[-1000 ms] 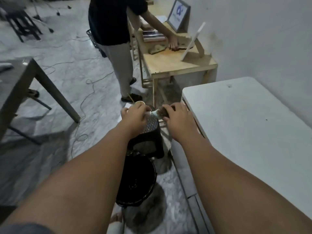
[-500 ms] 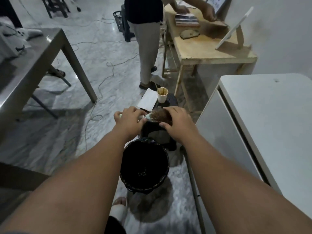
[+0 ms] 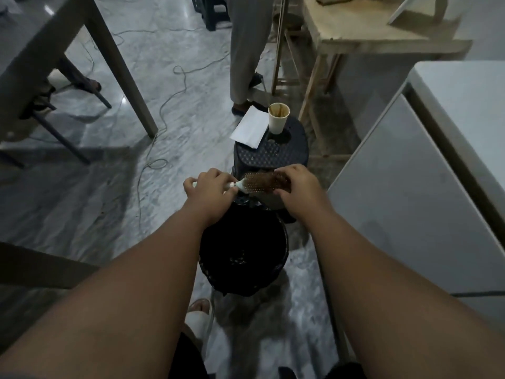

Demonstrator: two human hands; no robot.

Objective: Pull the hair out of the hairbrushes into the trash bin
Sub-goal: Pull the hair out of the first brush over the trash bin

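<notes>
A pale hairbrush [image 3: 252, 183] with white bristle tips is held level above the far rim of a black trash bin [image 3: 243, 258] lined with a black bag. My left hand [image 3: 210, 188] grips the brush's handle. Brown hair [image 3: 273, 181] is matted over the brush head. My right hand [image 3: 299, 187] curls over the far end of the head, its fingers and thumb pinching the hair there. The handle is mostly hidden inside my left fist.
A black plastic stool [image 3: 273, 151] stands just behind the bin, bearing a paper cup [image 3: 278, 117] and a white paper [image 3: 250, 127]. A white table [image 3: 451, 149] fills the right. Another person's legs [image 3: 246, 50], a wooden bench [image 3: 377, 39], a grey table [image 3: 54, 50] and floor cables [image 3: 169, 86] lie beyond.
The view has tilted down and both hands with the brush have come nearer over the bin. The stool's cup and paper have come into full view.
</notes>
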